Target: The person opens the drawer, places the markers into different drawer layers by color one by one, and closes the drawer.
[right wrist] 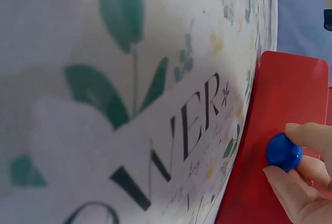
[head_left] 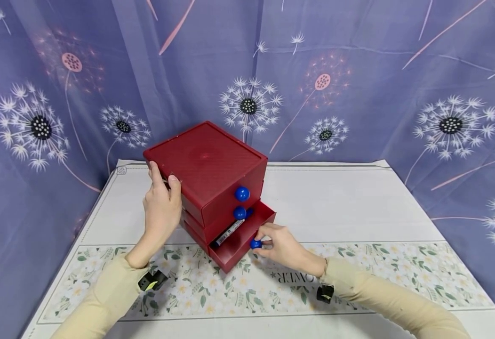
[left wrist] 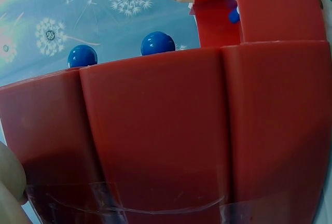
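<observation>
A red drawer cabinet (head_left: pixel 207 162) stands on the table, turned at an angle. Its bottom drawer (head_left: pixel 241 247) is pulled out, and a white-and-blue marker (head_left: pixel 229 232) lies inside. My right hand (head_left: pixel 283 247) pinches that drawer's blue knob (right wrist: pixel 284 152) between thumb and fingers. Against the cabinet's left side rests my left hand (head_left: pixel 161 207), with its fingers extended and the fingertips near the top edge. The two upper drawers are closed; the top one has a blue knob (head_left: pixel 242 193) and the middle one another blue knob (head_left: pixel 239 213).
A white tablecloth (head_left: pixel 336 202) covers the table, with a floral band (head_left: pixel 383 273) across its front part. Behind and beside it hangs a blue-purple dandelion curtain (head_left: pixel 188 70). Clear tape (left wrist: pixel 155 208) runs along the cabinet's side.
</observation>
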Available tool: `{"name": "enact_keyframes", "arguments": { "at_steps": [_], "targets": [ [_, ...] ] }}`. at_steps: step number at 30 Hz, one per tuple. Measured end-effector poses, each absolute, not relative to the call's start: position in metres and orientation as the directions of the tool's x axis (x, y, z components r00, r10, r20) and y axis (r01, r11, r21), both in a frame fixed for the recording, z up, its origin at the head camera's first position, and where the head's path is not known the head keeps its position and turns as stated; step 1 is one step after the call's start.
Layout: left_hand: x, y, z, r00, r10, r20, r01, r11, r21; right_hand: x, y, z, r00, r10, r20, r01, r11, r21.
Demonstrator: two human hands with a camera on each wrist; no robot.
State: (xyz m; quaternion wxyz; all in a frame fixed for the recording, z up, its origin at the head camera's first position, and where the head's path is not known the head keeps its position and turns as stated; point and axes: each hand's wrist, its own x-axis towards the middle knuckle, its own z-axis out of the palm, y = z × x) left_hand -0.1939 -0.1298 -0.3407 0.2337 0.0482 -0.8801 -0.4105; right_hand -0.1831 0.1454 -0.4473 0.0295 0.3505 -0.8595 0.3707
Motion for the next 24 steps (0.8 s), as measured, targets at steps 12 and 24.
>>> {"name": "enact_keyframes", "arguments": {
  "at_steps": [12, 24],
  "targets": [
    [-0.1940, -0.1308, -0.3396, -0.891, -0.275, 0.361, 0.101, 0.655, 0.749, -0.1849, 0.1424, -0.4460, -0.775, -0.559, 0.295, -0.598, 0.497, -0.629],
    [-0.1942, -0.1310, -0.3376, -0.900, -0.278, 0.335, 0.090, 0.634, 0.768, -0.1889, 0.1391, -0.4469, -0.764, -0.568, 0.306, -0.613, 0.491, -0.619]
  ]
}}
